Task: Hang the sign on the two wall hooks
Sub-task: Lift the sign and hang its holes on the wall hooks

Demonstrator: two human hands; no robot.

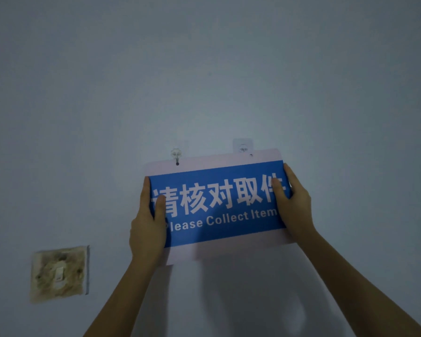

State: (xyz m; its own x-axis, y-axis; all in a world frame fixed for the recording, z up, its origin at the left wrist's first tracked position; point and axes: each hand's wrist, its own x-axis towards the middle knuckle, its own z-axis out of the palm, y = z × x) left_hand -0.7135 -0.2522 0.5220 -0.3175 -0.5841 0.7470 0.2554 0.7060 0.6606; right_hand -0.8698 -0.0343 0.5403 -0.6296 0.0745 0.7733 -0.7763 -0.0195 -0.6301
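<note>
A white sign [219, 205] with a blue panel and white lettering is held flat against the wall, tilted up to the right. My left hand [148, 224] grips its left edge, thumb over the front. My right hand [292, 203] grips its right edge the same way. The left wall hook [176, 153] is a clear adhesive hook, and its metal tip sits just above the sign's left hole [177, 163]. The right wall hook [242, 147] is partly hidden behind the sign's top edge. The sign's right hole [251, 155] lies just right of and below that hook.
A dirty, stained wall switch plate [60, 273] sits on the wall at the lower left, well apart from the sign. Everything else in view is plain pale wall [229, 69].
</note>
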